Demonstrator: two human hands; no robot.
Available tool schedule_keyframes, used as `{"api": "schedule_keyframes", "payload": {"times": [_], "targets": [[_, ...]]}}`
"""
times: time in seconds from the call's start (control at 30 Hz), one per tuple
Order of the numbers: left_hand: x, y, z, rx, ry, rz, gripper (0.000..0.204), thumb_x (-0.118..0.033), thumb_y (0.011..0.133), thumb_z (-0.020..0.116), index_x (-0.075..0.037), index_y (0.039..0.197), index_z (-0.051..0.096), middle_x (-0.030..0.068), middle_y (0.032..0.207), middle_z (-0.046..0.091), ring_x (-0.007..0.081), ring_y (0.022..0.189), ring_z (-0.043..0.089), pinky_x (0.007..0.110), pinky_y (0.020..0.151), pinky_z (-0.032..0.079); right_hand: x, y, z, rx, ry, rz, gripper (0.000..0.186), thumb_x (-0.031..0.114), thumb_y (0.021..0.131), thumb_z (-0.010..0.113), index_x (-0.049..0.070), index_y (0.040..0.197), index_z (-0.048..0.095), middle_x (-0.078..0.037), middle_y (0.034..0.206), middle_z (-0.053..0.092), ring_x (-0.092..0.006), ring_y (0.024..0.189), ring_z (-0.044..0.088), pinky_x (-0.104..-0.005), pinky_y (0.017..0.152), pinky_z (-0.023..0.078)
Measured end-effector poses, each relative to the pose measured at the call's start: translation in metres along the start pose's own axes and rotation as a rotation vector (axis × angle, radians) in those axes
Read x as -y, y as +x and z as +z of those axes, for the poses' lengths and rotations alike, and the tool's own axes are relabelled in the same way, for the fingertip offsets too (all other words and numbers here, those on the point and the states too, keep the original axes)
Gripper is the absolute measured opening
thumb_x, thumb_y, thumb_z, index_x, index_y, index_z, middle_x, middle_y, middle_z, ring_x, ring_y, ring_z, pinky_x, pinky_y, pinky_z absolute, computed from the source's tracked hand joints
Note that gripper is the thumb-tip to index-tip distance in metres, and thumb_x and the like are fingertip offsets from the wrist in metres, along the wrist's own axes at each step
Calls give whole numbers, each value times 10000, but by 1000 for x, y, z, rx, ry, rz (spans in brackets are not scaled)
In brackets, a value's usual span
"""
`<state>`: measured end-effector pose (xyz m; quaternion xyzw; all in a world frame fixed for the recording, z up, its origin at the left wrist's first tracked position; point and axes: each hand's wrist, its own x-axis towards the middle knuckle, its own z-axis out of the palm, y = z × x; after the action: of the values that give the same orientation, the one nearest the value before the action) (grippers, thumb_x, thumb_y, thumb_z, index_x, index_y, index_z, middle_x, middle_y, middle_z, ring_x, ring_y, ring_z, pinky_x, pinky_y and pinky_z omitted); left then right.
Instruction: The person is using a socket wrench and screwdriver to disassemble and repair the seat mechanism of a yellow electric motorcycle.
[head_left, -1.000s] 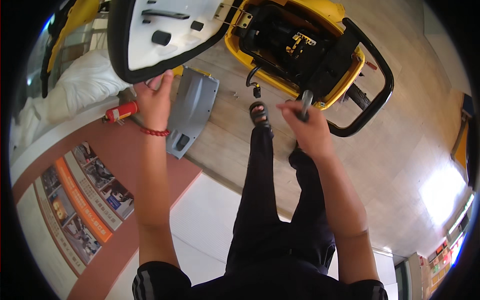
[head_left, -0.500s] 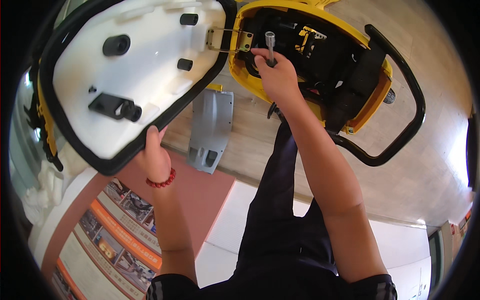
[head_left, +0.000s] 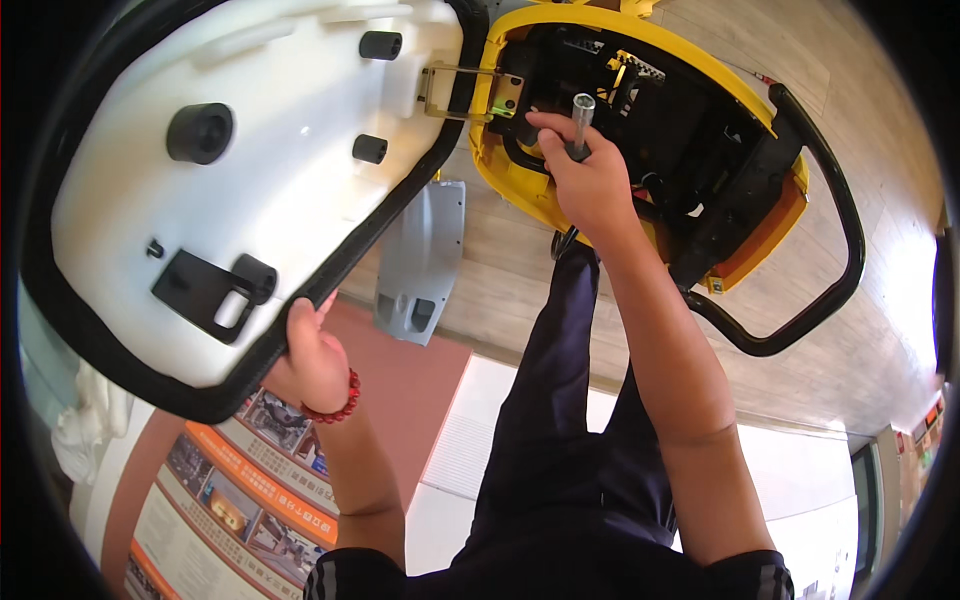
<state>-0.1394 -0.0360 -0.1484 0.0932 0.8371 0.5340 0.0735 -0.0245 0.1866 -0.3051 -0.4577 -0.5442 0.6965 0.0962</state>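
A scooter seat (head_left: 290, 190) stands flipped open on the left, its white underside with black rubber bumpers facing me. My left hand (head_left: 313, 365), a red bead bracelet on its wrist, grips the seat's near black edge, thumb on the inner side and other fingers mostly hidden. My right hand (head_left: 590, 180) closes around a socket driver (head_left: 583, 112) whose silver socket points up; its handle is mostly hidden in the palm. That hand hovers over the open yellow body (head_left: 500, 165), near the metal hinge (head_left: 505, 95) joining seat and body.
A curved black grab rail (head_left: 850, 230) sticks out at the body's right. A grey plastic panel (head_left: 425, 250) lies on the wooden floor below the seat. At lower left is a printed board (head_left: 240, 500) with pictures; white cloth-like material (head_left: 90, 425) sits beside it.
The seat's near edge has come down and toward me with my left hand. My right hand, still holding the socket driver, and the scooter body appear slightly farther right and lower.
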Motion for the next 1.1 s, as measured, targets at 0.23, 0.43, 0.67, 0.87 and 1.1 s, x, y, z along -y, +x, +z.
{"api": "schedule_keyframes", "payload": {"times": [0.23,0.43,0.67,0.87,1.1], "targets": [[4,-5,-18,46,1365,1101,284,-20,854,616,66,1125,602,162,1137,632,259,986,635,356,838,522,63,-3,-18,202,497,50,260,216,918,596,13,1070,656,-68,872,664,-117,767,614,-248,696,491],[-12,27,8,50,857,725,266,52,798,601,109,1057,595,131,1034,653,188,840,628,285,756,503,127,10,-4,361,909,73,292,192,911,592,-45,1080,607,-115,1011,629,-207,912,622,-350,745,540],[-14,31,-2,-141,124,260,257,68,814,555,155,1055,552,151,966,633,179,689,626,242,573,536,179,19,12,665,826,233,296,168,966,487,17,1218,520,-114,1175,577,-212,1114,527,-424,948,424],[-19,12,-67,-52,662,568,270,73,775,665,140,1031,610,125,1005,659,163,847,619,283,702,528,159,-12,30,678,653,83,315,186,946,536,-32,1171,561,-133,1234,572,-287,1143,562,-460,863,515],[16,-43,-127,-171,207,173,519,47,799,680,51,1276,475,159,1186,573,220,944,626,342,739,596,119,-51,49,851,539,189,443,160,935,561,-14,1334,477,-130,1391,458,-258,1235,500,-414,891,498]]}}
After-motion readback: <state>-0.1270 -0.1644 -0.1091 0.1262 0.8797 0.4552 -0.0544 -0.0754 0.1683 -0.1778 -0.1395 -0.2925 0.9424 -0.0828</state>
